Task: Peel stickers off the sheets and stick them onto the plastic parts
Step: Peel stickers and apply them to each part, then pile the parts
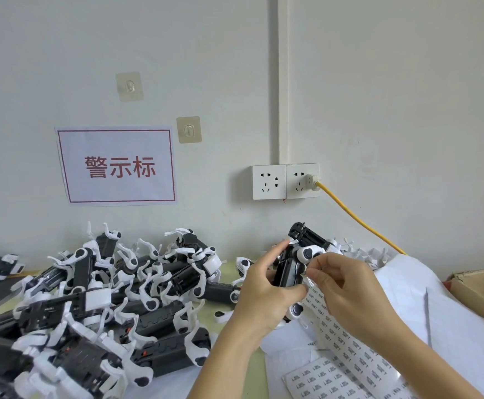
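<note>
Head view looks across a bench (236, 367) set against a white wall. Just right of centre, the left hand (266, 289) grasps a black-and-white plastic part (298, 260), thumb curled across its lower body and forefinger stretched up along its left side; the part stands tilted, its black end pointing to the upper right. The right hand (347, 286) meets it from the right, thumb and forefinger pinched together on a small sticker (304, 274) right at the part's black face; whether the sticker already touches the plastic cannot be told. Below the hands, in the lower right of the frame, lie printed sticker sheets (341, 361), with blank white backing sheets (425, 306) piled to their right. A heap of plastic parts (96, 306) fills the lower left. On the wall hang a red-bordered paper sign (117, 165) at left, two clear adhesive hooks (189, 129) above it, and a double wall socket (285, 181) with a yellow cable (359, 220) running down to the right. A cardboard box (480, 286) edge shows at far right.
</note>
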`<state>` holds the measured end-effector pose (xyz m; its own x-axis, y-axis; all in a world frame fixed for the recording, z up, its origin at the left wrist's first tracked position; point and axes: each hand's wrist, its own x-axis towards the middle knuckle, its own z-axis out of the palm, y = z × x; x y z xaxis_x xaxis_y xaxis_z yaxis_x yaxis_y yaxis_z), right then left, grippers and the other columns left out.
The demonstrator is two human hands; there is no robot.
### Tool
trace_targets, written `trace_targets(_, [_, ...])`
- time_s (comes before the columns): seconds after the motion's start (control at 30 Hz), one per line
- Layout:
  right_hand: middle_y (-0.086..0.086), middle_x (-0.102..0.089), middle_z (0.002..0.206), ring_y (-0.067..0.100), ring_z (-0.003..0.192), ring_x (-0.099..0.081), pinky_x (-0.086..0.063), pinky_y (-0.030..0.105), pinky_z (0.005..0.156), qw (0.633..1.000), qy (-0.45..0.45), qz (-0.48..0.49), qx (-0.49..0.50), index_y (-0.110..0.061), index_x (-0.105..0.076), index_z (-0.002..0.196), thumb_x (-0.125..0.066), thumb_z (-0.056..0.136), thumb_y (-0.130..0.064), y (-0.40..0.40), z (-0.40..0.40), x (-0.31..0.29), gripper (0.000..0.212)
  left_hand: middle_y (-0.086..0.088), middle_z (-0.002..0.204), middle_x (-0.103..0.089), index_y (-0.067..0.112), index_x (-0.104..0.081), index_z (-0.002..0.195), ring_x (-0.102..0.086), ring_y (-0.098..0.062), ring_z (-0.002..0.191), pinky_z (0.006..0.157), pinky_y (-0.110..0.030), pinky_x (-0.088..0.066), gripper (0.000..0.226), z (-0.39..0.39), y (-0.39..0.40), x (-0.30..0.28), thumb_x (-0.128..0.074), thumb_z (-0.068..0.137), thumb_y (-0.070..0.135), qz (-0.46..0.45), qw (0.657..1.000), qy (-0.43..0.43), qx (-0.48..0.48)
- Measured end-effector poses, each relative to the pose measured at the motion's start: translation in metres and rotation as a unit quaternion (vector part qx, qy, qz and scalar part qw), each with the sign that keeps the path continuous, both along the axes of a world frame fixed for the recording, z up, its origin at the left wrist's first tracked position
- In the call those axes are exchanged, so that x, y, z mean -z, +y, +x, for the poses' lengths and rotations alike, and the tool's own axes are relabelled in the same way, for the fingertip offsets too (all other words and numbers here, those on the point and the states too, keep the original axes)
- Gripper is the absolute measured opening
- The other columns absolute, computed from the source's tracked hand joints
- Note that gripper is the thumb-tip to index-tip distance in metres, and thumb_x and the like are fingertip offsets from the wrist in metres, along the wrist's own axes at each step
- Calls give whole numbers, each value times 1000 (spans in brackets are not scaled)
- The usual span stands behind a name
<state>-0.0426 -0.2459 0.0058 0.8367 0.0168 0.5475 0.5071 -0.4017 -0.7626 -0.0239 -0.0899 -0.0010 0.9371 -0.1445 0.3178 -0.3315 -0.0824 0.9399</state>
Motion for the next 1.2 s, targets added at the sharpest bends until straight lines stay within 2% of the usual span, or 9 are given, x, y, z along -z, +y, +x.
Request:
trace_targets(0.17, [3,-57,54,6,42,-34,-29,18,43,999,-20,-32,21,-22,-65,76,-62,96,-10,0,3,3,24,44,90,-62,54,-54,129,-47,35,83,61,6,-38,68,1,1,1,-78,80,14,6,1000,-2,8])
trace_targets(0.33, [6,-59,57,7,42,-37,-31,19,44,996,-41,-63,51,-31,-62,75,-63,96,-16,-1,7,6,26,27,126,-56,60,-55,125,-40,36,101,74,-2,-43,65,0,0,0,-81,77,24,1,1000,7,2])
trace_targets(0.43, [5,-58,56,7,42,-37,-31,20,45,994,-47,-73,61,-32,-62,74,-64,96,-19,-3,9,7,26,13,132,-60,59,-57,125,-48,10,124,100,-21,-46,65,-2,-2,-1,-82,75,26,2,1000,10,-10])
trace_targets(0.5, [4,-57,54,8,42,-37,-30,20,45,994,-50,-74,63,-33,-61,74,-64,96,-19,-3,9,7,26,5,130,-64,58,-58,124,-57,-13,125,106,-37,-47,64,-1,-2,-2,-82,73,28,8,1000,16,-14])
trace_targets(0.63, [-1,-54,49,9,41,-37,-33,19,46,993,-59,-75,66,-35,-61,72,-64,95,-17,-2,10,8,29,11,105,-73,58,-61,119,-69,-10,100,97,-36,-54,59,0,-2,0,-81,72,27,6,1000,16,-15])
trace_targets(0.77, [-4,-53,49,8,41,-37,-32,17,45,994,-60,-69,62,-35,-61,72,-64,95,-15,-2,9,8,31,17,90,-74,55,-61,121,-70,-9,94,93,-33,-56,60,1,-2,0,-79,72,26,8,1000,26,-11])
trace_targets(0.93, [-5,-54,49,8,39,-35,-28,14,43,996,-54,-55,44,-32,-62,73,-63,96,-11,-1,7,6,31,23,85,-72,54,-60,121,-64,10,84,69,-7,-49,58,-1,0,-2,-79,77,21,-2,1000,25,0])
trace_targets(1.1, [1,-56,53,8,39,-35,-28,14,43,997,-54,-47,32,-29,-62,73,-63,96,-10,-1,6,5,29,3,89,-75,57,-60,119,-72,-18,89,85,-29,-58,62,-4,-1,-5,-79,68,29,-2,999,35,-13])
trace_targets(1.2, [-2,-54,50,8,38,-35,-27,13,42,997,-50,-48,29,-29,-63,73,-63,96,-10,-1,7,6,29,1,92,-76,58,-61,118,-72,-22,90,88,-37,-58,62,-4,-2,-5,-79,65,31,-6,999,31,-10])
